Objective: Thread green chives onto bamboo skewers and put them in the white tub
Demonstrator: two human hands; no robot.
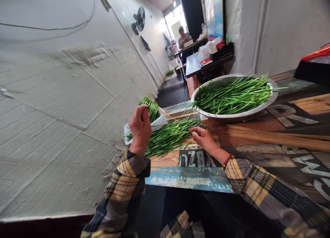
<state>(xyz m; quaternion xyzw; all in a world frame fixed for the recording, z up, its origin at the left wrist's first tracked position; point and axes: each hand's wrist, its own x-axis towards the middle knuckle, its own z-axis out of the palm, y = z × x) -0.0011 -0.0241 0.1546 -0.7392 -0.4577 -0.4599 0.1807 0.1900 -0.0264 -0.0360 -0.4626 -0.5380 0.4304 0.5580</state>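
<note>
A loose pile of long green chives point(167, 136) lies on the table in front of me. My left hand point(140, 128) is raised over the pile's left end, fingers curled in; whatever they may grip is hidden. At the right end of the pile, my right hand point(205, 140) has its thumb and fingers pinched together, and anything between them is too small to name. Behind my left hand, a bundle of chives point(148, 105) with thin sticks poking out rests by a white tray point(161, 121). More chives point(234, 95) fill a metal basin point(232, 117) at the back right.
A bunch of thin bamboo skewers point(273, 136) lies right of my right hand, on the lettered tabletop point(247, 155). A white wall point(64, 128) runs close along the left. Farther back are another table point(193, 64), a wall fan point(140, 18) and a seated person point(183, 38).
</note>
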